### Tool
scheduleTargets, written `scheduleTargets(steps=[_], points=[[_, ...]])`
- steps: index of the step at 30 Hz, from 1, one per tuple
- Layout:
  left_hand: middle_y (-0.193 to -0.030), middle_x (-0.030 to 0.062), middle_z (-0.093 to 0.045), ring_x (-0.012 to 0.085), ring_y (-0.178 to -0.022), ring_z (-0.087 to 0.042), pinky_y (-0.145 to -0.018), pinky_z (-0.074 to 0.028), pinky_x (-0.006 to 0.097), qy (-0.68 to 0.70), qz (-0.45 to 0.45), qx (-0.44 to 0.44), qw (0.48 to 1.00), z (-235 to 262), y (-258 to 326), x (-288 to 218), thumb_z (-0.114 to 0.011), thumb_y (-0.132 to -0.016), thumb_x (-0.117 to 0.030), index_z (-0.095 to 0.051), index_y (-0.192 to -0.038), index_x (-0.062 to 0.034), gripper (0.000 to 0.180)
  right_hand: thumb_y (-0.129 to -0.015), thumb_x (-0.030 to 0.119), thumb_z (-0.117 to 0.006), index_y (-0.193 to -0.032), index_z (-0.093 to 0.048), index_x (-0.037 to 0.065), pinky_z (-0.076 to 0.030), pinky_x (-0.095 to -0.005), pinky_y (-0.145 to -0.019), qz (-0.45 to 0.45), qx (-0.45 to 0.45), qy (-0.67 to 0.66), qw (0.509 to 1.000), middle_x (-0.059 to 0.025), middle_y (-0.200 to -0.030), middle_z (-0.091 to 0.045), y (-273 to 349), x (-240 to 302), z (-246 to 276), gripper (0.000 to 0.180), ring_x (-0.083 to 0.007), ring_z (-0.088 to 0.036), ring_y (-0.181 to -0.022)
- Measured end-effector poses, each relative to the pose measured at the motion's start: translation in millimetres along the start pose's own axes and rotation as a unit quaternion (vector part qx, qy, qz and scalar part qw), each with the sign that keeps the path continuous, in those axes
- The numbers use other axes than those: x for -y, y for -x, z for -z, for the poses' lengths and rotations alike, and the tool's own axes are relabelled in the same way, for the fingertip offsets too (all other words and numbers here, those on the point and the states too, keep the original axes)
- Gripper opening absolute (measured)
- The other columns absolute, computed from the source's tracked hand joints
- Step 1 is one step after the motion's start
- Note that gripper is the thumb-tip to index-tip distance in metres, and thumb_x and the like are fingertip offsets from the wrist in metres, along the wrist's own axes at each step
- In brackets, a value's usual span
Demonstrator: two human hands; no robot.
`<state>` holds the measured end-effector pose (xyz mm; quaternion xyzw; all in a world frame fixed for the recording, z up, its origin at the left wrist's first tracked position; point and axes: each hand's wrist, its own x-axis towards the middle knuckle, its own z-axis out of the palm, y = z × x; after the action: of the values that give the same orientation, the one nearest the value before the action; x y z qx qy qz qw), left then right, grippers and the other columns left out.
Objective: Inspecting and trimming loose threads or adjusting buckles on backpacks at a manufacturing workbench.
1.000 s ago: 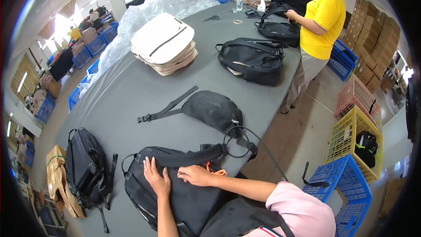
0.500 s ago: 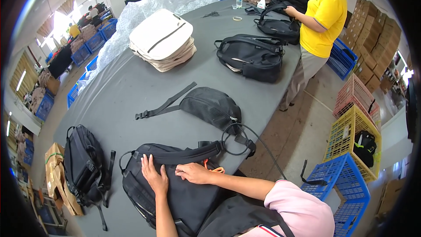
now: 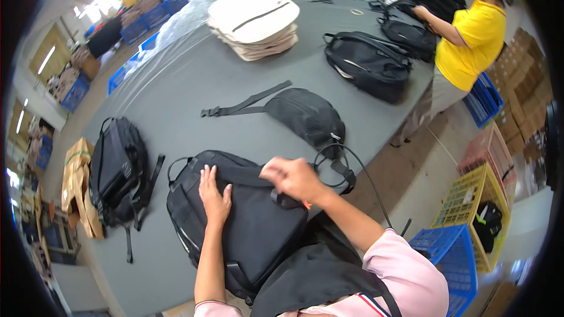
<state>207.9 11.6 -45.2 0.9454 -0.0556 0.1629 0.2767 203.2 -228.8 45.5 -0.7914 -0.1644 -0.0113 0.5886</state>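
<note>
A black backpack (image 3: 252,229) lies on the grey-covered table in front of me. My left hand (image 3: 215,198) rests flat on its upper panel, fingers spread. My right hand (image 3: 296,181) is over the padded shoulder strap (image 3: 241,173) at the backpack's right side. Motion smears its fingers, so their grip cannot be made out. A bit of orange cord (image 3: 306,204) shows below that hand. Just beyond lies a small black mesh-faced bag (image 3: 308,118) with a buckled strap stretched leftward. A thin black cable (image 3: 367,173) loops beside it.
Another black backpack (image 3: 120,170) and brown paper packaging (image 3: 79,185) sit at the left. Farther off are stacked cream bags (image 3: 255,14) and a black backpack (image 3: 370,64). A co-worker in a yellow shirt (image 3: 473,47) handles a bag. Yellow (image 3: 464,199) and blue crates (image 3: 452,264) stand at right.
My right hand has risen off the backpack's panel and moved right, over the shoulder strap. The left hand stays flat on the backpack. The whole view has shifted.
</note>
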Motion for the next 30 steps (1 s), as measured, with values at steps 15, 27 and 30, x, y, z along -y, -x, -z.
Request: scheduleTargets(steps=[15,27,30], points=[[-0.145,0.0164,-0.029,0.0419,-0.134,-0.022,-0.106,-0.022,0.056,-0.057,-0.125,0.165,0.977,25.7,93.0,-91.2,-0.058,-0.085,-0.037,-0.05,-0.13,-0.017,0.049,-0.081,0.018,-0.067,-0.099,-0.061,0.0,-0.048,-0.0328,-0.064,-0.008,0.199,0.164,0.966,-0.017,-0.082,-0.065,-0.6,20.9,26.8,0.026,-0.0296,-0.063,-0.072],[-0.127,0.0159,-0.047,0.0354,-0.134,-0.026,-0.109,-0.018,0.052,0.082,-0.104,0.345,0.929,37.9,104.9,-70.1,-0.061,-0.083,-0.029,-0.061,-0.109,-0.0073,0.034,-0.082,0.025,-0.068,-0.09,-0.043,-0.002,-0.039,-0.038,-0.055,-0.105,0.401,0.114,0.903,-0.0178,-0.065,-0.048,66.4,-18.2,-2.9,0.038,-0.0287,-0.045,-0.058],[-0.105,0.0159,-0.063,0.0292,-0.105,-0.058,-0.092,-0.043,0.038,0.261,0.027,0.398,0.879,81.3,59.2,-40.2,-0.059,-0.086,-0.023,-0.064,-0.1,-0.0033,0.025,-0.081,0.024,-0.069,-0.083,-0.044,-0.002,-0.038,-0.0368,-0.05,-0.078,0.368,0.184,0.908,-0.0147,-0.06,-0.048,68.6,-19.8,12.2,0.036,-0.0242,-0.041,-0.049]])
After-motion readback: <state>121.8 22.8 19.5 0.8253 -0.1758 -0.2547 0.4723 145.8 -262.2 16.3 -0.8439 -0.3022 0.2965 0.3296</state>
